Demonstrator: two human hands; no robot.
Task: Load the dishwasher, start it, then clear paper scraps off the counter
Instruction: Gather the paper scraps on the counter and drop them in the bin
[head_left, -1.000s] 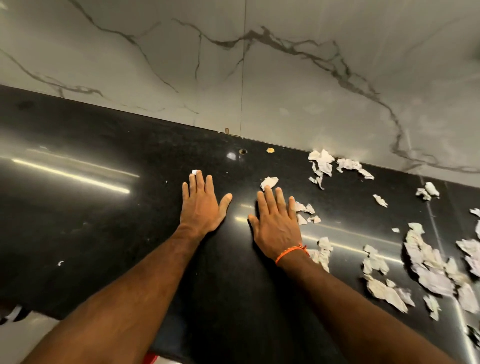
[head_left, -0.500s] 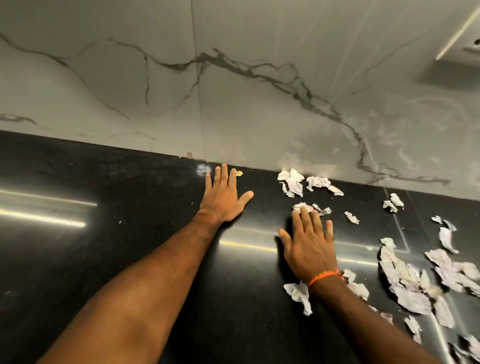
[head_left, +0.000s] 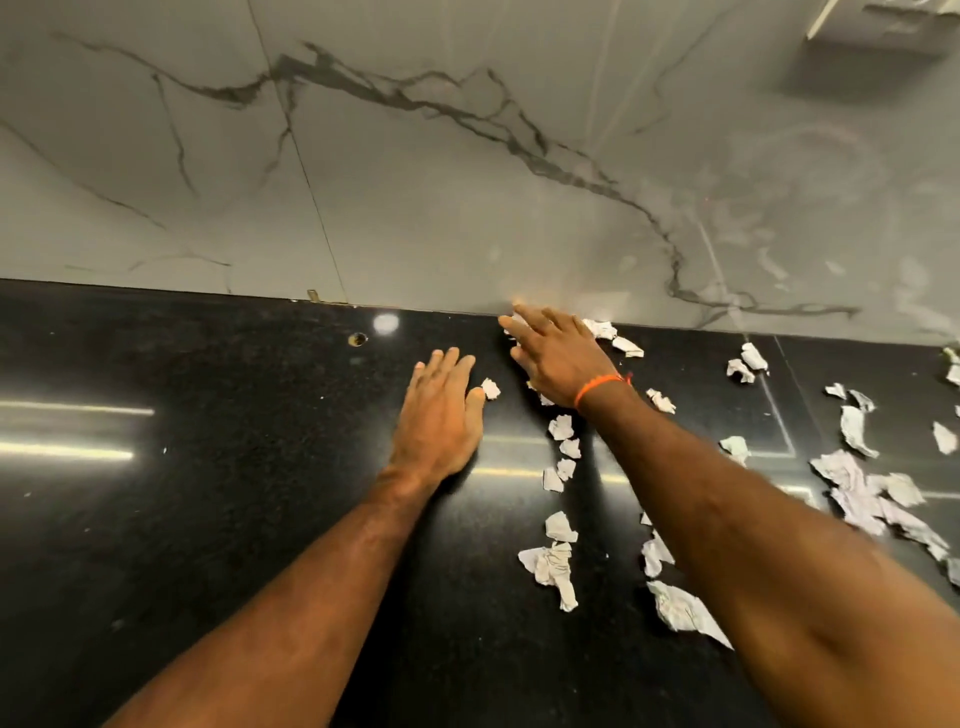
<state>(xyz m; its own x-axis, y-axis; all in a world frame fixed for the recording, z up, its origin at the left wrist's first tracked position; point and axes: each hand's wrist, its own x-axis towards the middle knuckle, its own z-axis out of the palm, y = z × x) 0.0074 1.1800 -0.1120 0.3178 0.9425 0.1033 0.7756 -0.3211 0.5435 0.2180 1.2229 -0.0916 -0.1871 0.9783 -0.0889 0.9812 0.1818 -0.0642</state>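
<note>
Since half a second ago I see my right hand (head_left: 558, 358) has crossed from the middle of the counter (head_left: 208, 493) to its far edge, against the marble wall (head_left: 467, 182), while the left hand (head_left: 441, 415) has drawn back toward me.

From the head camera, paper scraps (head_left: 555, 564) lie scattered across the right half of the black counter: a loose line runs near to far between my forearms, and a thicker pile (head_left: 862, 488) sits further right. A small hole (head_left: 357, 339) shows in the counter left of the hands.

The left hand lies flat, palm down, fingers straight and pressed together, thumb tip just beside one small scrap (head_left: 490, 388). The right hand, with an orange wristband (head_left: 597, 387), reaches far and leftward, fingers extended and slightly spread over scraps at the wall edge; whether they pinch any I cannot tell. More scraps (head_left: 613, 338) lie just right of it. The scraps are crumpled, with no common direction.
</note>
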